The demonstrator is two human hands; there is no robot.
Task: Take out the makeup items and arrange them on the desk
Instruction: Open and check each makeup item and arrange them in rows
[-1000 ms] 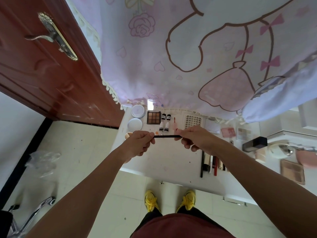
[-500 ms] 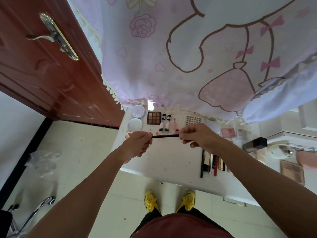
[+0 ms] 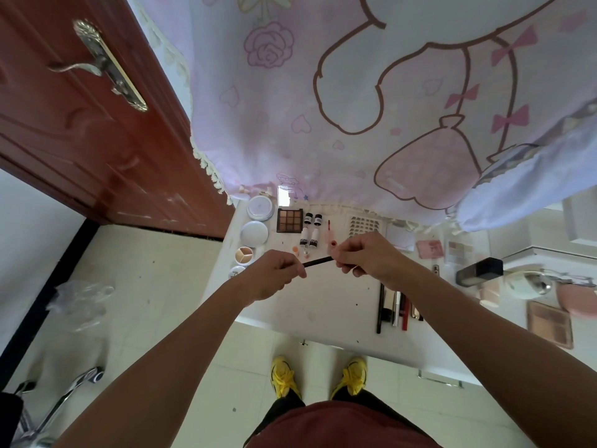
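Observation:
Both hands hold a thin black makeup pencil (image 3: 318,262) above the white desk (image 3: 326,305). My left hand (image 3: 274,274) grips its left end and my right hand (image 3: 368,257) pinches its right end. Laid out on the desk behind are two round white compacts (image 3: 258,208), a brown eyeshadow palette (image 3: 289,220), two small black-capped tubes (image 3: 309,233) and a round concealer pot (image 3: 244,255). A row of pens and slim sticks (image 3: 395,310) lies at the right, partly under my right forearm.
A pink cartoon curtain (image 3: 371,108) hangs over the desk's back edge. A red wooden door (image 3: 80,124) stands at the left. More palettes (image 3: 549,323), a black box (image 3: 479,270) and a pink pouch (image 3: 578,297) lie at the far right. Chair legs (image 3: 64,396) and a plastic bag (image 3: 80,302) lie on the floor.
Both hands have lifted slightly and drawn closer together, so less of the pencil shows between them. The pencil now tilts up toward the right hand.

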